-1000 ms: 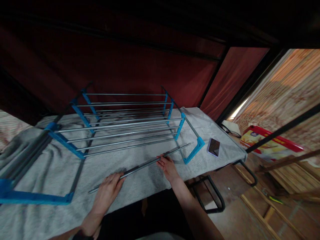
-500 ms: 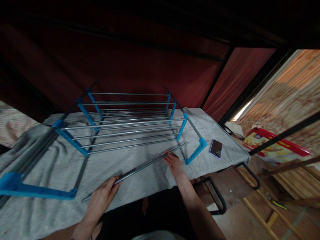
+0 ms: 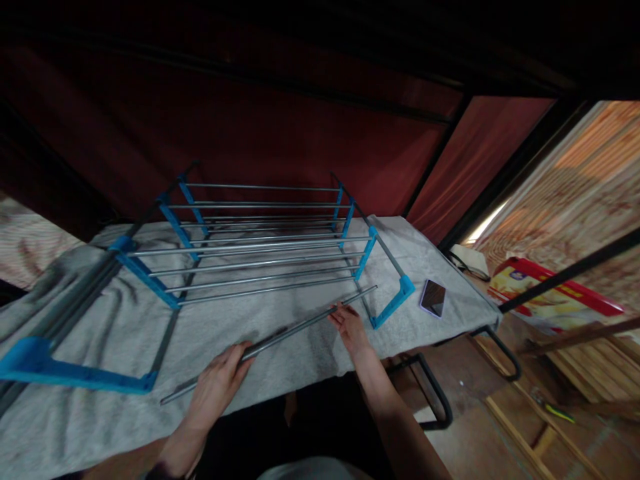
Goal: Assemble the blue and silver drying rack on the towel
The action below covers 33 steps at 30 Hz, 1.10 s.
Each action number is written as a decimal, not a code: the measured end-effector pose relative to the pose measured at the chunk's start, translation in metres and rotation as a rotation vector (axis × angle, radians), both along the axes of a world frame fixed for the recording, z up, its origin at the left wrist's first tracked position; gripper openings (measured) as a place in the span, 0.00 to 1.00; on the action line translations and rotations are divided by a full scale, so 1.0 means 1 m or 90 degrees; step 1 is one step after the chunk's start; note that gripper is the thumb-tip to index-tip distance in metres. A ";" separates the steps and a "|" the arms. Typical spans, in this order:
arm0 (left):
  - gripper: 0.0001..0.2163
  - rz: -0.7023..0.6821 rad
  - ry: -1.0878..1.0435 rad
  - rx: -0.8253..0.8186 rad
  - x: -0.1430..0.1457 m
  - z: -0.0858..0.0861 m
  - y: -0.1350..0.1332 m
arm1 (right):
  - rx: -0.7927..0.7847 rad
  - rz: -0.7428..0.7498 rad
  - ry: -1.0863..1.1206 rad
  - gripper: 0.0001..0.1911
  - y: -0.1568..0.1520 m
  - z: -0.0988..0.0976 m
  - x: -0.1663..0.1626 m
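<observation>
In front of the blue rack (image 3: 147, 278), the left hand (image 3: 217, 383) grasps a metal rod (image 3: 295, 330); the right hand (image 3: 350, 325) grips it nearer the rack.

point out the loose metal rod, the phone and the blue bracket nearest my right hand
metal rod (image 3: 295, 330), head view, midway along its bare shaft
phone (image 3: 433, 297), head view, middle of its dark face
blue bracket (image 3: 395, 303), head view, middle of its plastic bar

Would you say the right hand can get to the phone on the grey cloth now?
Probably yes: the phone lies uncovered right of the right hand, which touches the rod; only the rack's blue end piece sits between.
</observation>
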<state>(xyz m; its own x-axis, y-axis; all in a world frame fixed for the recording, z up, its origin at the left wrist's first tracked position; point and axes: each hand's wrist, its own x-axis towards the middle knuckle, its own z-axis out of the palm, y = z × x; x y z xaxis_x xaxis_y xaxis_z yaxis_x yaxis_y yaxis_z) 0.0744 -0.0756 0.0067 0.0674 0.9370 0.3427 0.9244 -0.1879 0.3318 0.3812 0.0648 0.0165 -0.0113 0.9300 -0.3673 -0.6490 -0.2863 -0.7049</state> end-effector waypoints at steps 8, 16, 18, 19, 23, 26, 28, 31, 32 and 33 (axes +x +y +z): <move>0.15 -0.030 -0.012 -0.043 0.039 0.013 0.013 | 0.015 0.057 -0.011 0.07 -0.013 -0.003 -0.020; 0.17 -0.008 0.004 -0.072 0.057 0.021 0.018 | 0.025 0.133 0.002 0.08 -0.028 0.000 -0.039; 0.17 -0.001 0.012 -0.073 0.055 0.023 0.017 | 0.021 0.146 0.014 0.07 -0.032 0.000 -0.042; 0.17 0.005 0.018 -0.070 0.054 0.025 0.017 | 0.016 0.149 0.022 0.07 -0.033 0.000 -0.044; 0.16 0.019 0.053 -0.023 0.047 0.033 0.018 | -0.005 0.166 0.054 0.05 -0.036 0.004 -0.052; 0.14 0.027 0.074 0.065 0.048 0.047 0.017 | -0.011 0.164 0.079 0.04 -0.035 0.010 -0.055; 0.13 0.034 0.076 0.139 0.054 0.057 0.012 | -0.013 0.150 0.096 0.04 -0.032 0.017 -0.055; 0.11 0.018 0.042 0.195 0.065 0.068 0.002 | -0.011 0.125 0.122 0.04 -0.028 0.030 -0.052; 0.10 0.013 0.009 0.192 0.069 0.070 -0.001 | -0.012 0.121 0.133 0.04 -0.027 0.035 -0.052; 0.10 0.018 -0.040 0.180 0.072 0.071 -0.002 | -0.015 0.122 0.143 0.04 -0.028 0.040 -0.051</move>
<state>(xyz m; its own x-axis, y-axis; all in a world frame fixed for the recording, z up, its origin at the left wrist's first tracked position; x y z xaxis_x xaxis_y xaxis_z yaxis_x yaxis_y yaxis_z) 0.1467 -0.0773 0.0772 0.0132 0.8048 0.5934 0.9102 -0.2554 0.3261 0.3299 0.0369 0.0567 -0.2685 0.8948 -0.3567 -0.7207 -0.4323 -0.5420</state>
